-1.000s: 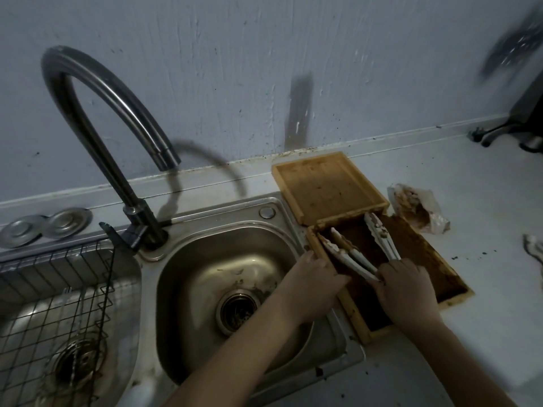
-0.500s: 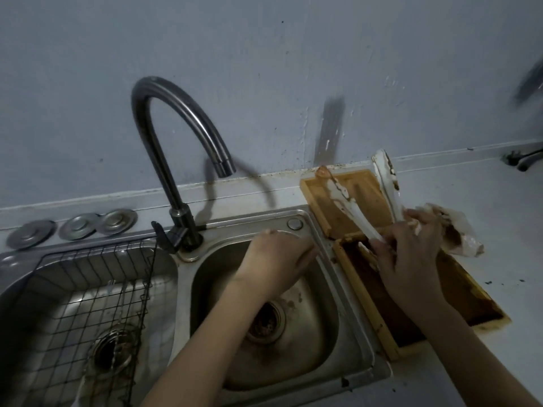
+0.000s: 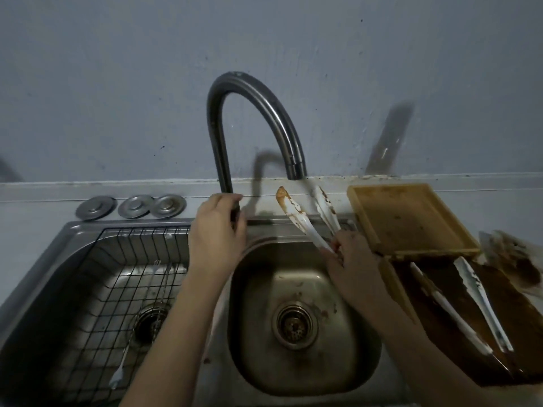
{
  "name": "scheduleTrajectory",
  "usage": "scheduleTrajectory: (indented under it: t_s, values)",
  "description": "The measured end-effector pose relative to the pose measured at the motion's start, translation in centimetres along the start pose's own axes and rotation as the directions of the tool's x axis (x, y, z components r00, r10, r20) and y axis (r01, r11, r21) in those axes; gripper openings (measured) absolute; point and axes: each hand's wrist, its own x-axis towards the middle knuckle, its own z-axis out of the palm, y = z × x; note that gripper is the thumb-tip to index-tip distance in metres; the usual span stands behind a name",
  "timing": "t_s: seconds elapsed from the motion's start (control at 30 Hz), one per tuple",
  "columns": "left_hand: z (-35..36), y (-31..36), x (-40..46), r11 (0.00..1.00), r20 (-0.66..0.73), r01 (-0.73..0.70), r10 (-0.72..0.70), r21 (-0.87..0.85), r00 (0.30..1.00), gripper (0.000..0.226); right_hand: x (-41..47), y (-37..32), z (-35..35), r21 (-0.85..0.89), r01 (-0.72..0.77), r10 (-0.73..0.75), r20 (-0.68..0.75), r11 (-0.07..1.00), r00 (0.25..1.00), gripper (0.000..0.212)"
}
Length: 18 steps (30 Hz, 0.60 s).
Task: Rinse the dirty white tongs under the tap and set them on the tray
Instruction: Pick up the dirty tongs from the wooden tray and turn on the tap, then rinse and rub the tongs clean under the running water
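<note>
My right hand point(image 3: 354, 264) grips the white tongs point(image 3: 299, 220) by their hinge end. The two arms, smeared with brown sauce, point up and away, and their tips are just below the spout of the curved tap point(image 3: 264, 113). My left hand point(image 3: 216, 236) is wrapped around the tap's base, where the lever sits. No water is visible. The tongs hang over the back rim of the right sink basin point(image 3: 346, 362). A light wooden tray point(image 3: 405, 218) sits to the right of the sink.
A darker, sauce-covered wooden tray point(image 3: 458, 327) at the right holds a second pair of dirty white tongs point(image 3: 479, 304). A soiled wrapper point(image 3: 517, 259) lies beyond it. The left basin holds a wire rack point(image 3: 117, 277) with a utensil. Three metal sink plugs point(image 3: 132, 205) rest behind it.
My right hand has carried the tongs from over the trays leftward to under the spout. My left hand rose from the basin to the tap's base. The camera view shifted left.
</note>
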Motion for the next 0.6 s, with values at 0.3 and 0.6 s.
scheduleTrajectory:
  t_s: [0.3,0.6]
  values:
    - [2.3,-4.4,2.2,0.909,0.132,0.413,-0.416,0.051,0.9,0.029,1.3,-0.8,2.7,0.009,0.003,-0.003,0.018,1.0,1.0,0.012]
    - [3.1,-4.5,1.9,0.874,0.141,0.486,-0.478,-0.021,0.867,0.02,1.5,-1.3,3.8,-0.117,-0.019,0.017,-0.012,0.993,1.0,0.023]
